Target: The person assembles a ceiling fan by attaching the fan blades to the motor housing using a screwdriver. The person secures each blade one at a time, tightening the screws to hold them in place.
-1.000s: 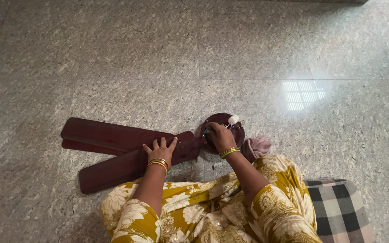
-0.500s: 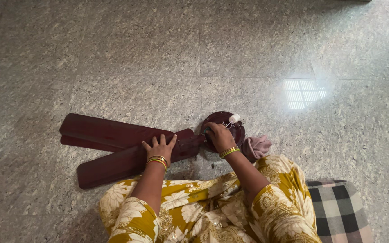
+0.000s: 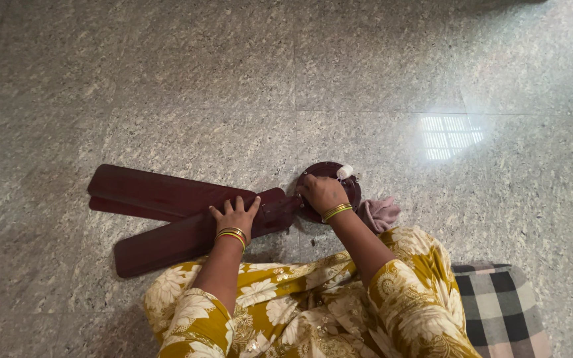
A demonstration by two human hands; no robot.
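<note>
- Two dark red fan blades (image 3: 160,192) are lying flat on the speckled stone floor (image 3: 167,86), fanning out leftward from the hub — the nearer blade (image 3: 187,238) is angling down toward the person's knee.
- Pressing down on that nearer blade, the left hand (image 3: 235,215) is spreading its fingers wide and flat; it is gripping nothing, only steadying.
- Lying on the round hub (image 3: 329,189), the right hand (image 3: 323,193) is curling loosely over its near side; whether the fingers are pinching a small part I cannot tell.
- Both blades are looking joined to the hub, so the work there seems well along, though how much fastening is left is hidden under the hand.
- Sitting on the hub's far rim is a small white piece (image 3: 344,172).
- Just right of the hub, a crumpled pink cloth (image 3: 379,213) is lying on the floor — a checked cloth (image 3: 499,308) is showing further right.
- Nothing is blocking either hand.
</note>
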